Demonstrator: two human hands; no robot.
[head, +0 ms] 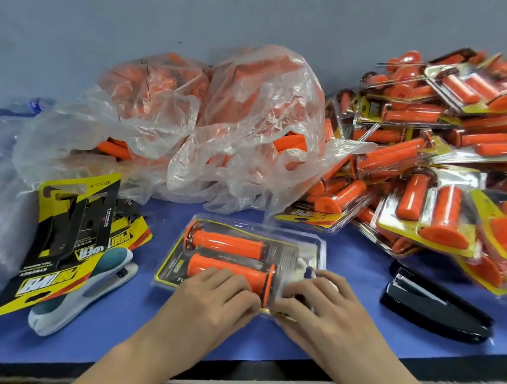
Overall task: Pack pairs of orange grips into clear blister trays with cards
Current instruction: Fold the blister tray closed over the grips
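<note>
The blister tray [302,242] lies on the counter [341,330] under both sets of fingers. The left hand [210,296] curls its fingers over the near orange grip [226,270] and pinches the tray's near edge. The right hand [313,302] bends its fingers down on that same edge, just beside the left fingertips. The far orange grip [228,243] lies beyond the fingers. A black stapler [435,309] sits right of the right fingers, and loose cards [74,240] lie left of the left fingers.

Wall [257,14]: plain grey-blue, evenly lit.
Table [361,254]: set against the wall, covered in blue; front edged by a dark strip.
</note>
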